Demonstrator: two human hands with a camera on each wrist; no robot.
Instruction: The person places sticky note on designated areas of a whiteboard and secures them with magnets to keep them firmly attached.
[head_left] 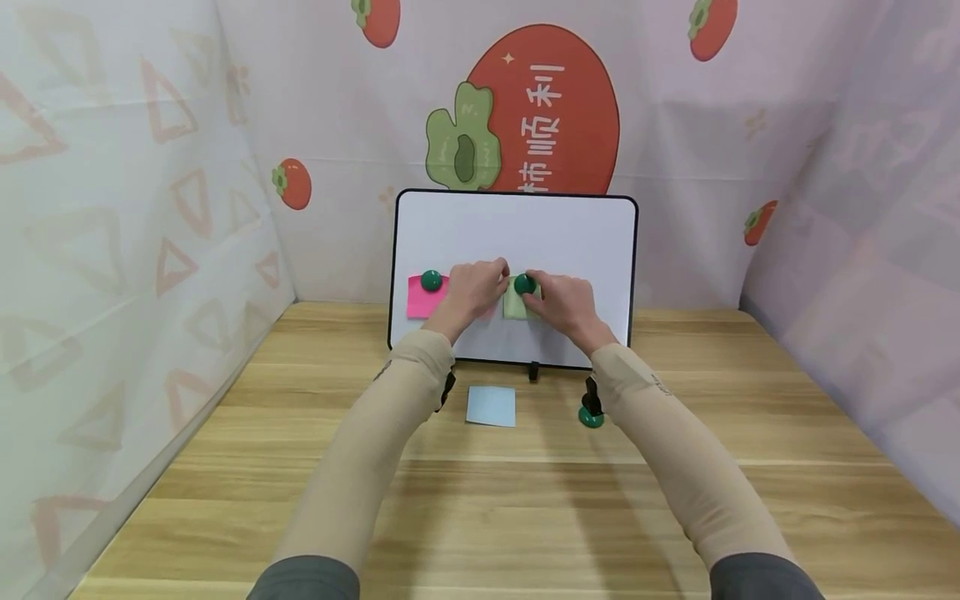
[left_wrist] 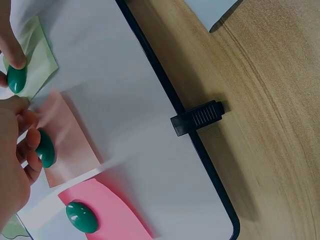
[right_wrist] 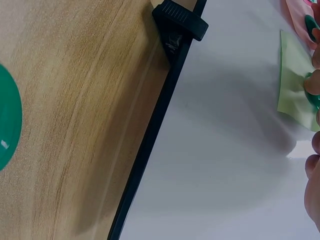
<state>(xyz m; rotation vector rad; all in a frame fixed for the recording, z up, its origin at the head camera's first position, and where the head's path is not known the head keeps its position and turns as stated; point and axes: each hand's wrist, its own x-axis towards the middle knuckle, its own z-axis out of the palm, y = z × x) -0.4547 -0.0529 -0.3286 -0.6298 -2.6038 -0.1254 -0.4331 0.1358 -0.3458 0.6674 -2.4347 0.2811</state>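
A whiteboard [head_left: 517, 229] with a black frame stands upright at the back of the table. My right hand [head_left: 566, 304] pinches a round green magnet [head_left: 524, 284] between thumb and finger, against a pale green sticky note [head_left: 513, 309] on the board. At that note's upper left corner, the curled fingertips of my left hand [head_left: 474, 287] pinch the paper. Below the left hand, the left wrist view shows a salmon-pink sticky note [left_wrist: 72, 137] under another green magnet [left_wrist: 46, 148], partly behind the fingers. Further left, a bright pink note [head_left: 422, 307] hangs under a green magnet [head_left: 431, 281].
A light blue sticky note [head_left: 491, 406] lies on the wooden table [head_left: 502, 517] before the board. Another green magnet [head_left: 591, 417] lies near the right wrist, partly hidden by the black wrist gear. A black clip foot [head_left: 533, 372] supports the board's lower edge.
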